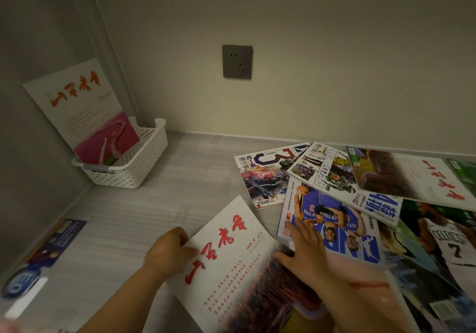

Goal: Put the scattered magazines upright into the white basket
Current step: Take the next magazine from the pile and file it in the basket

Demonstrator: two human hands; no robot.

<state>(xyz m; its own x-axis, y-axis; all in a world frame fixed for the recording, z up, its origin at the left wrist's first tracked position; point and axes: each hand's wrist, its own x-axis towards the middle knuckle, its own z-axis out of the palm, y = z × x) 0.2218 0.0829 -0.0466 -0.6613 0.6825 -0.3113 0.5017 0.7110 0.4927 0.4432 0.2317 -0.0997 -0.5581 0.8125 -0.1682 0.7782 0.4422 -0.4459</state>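
A white perforated basket (144, 162) stands in the far left corner with one white and pink magazine (79, 111) upright in it, leaning on the left wall. A white magazine with red calligraphy (226, 260) lies on the floor in front of me. My left hand (167, 252) grips its left edge. My right hand (301, 250) rests flat on its right side, fingers spread, touching a blue basketball magazine (334, 227). More magazines lie overlapping at the right: a "3" cover (265, 175), a white and red one (412, 175), a Celtics one (443, 240).
A blue magazine (56, 240) and a blue-white cover (20, 283) lie along the left wall. A grey wall socket (237, 61) sits on the back wall. Bare grey floor (180, 178) stretches between the basket and the pile.
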